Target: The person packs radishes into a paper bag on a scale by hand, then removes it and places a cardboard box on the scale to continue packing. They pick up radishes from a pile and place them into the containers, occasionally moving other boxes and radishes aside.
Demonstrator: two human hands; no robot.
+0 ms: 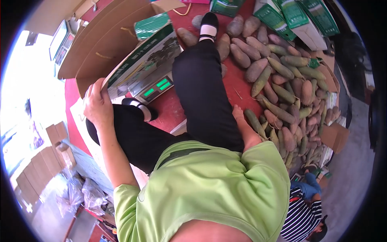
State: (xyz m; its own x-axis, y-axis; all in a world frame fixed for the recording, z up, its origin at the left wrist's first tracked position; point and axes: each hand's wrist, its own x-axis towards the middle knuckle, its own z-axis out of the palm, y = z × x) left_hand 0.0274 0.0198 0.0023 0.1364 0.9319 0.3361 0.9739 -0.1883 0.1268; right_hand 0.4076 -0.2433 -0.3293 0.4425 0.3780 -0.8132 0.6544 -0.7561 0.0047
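My left hand [98, 105] is closed on the near edge of an open cardboard box [151, 56] with a green and white printed side. Beneath the box is a digital scale [139, 96], its green display lit and facing my legs. My right hand [239, 116] is low beside my right thigh, close to the heap of radishes [278, 113]. My leg hides part of that hand, so its fingers do not show clearly. The radishes are long, some green and some reddish purple, piled on the red floor covering.
Green and white cartons [282, 20] stand at the back right. A person in a striped top [300, 215] is at the lower right, beyond the heap. Clear plastic bags [80, 193] and flattened cardboard [38, 169] lie at the lower left. Another scale [62, 44] stands at the upper left.
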